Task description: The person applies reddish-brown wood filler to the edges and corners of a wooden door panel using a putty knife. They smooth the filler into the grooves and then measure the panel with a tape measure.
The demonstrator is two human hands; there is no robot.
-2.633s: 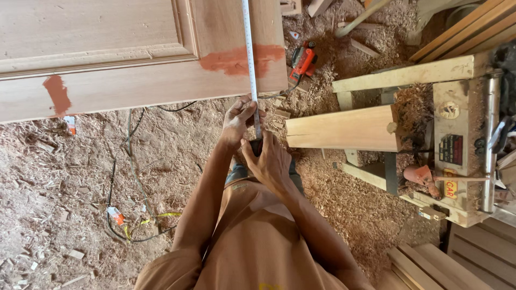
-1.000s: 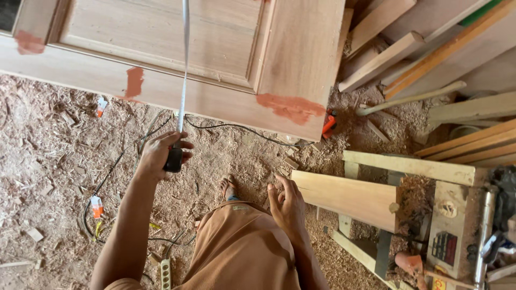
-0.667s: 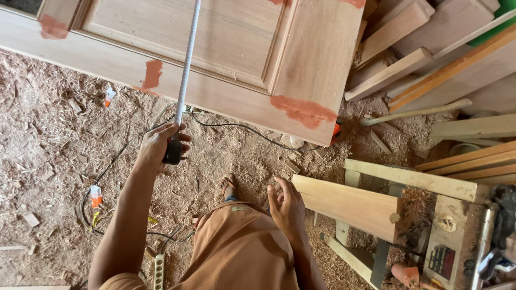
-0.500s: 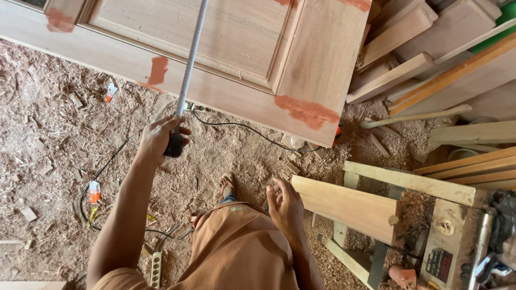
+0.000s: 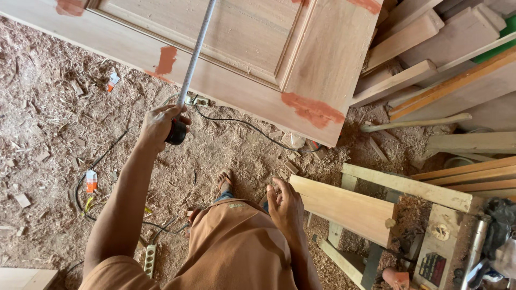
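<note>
While the tape measure is sitting gripped in the left hand left of centre, its blade is running up across the wooden door at the top; keeping that blade taut and straight is mattering most, while the right hand is hanging empty, fingers loosely spread, beside the plank at lower right

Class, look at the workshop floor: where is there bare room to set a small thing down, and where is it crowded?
Open sawdust floor lies left of the left hand, below the wooden door. Another patch sits between the black cable and the foot. The right side is crowded with stacked planks and the workbench.
</note>
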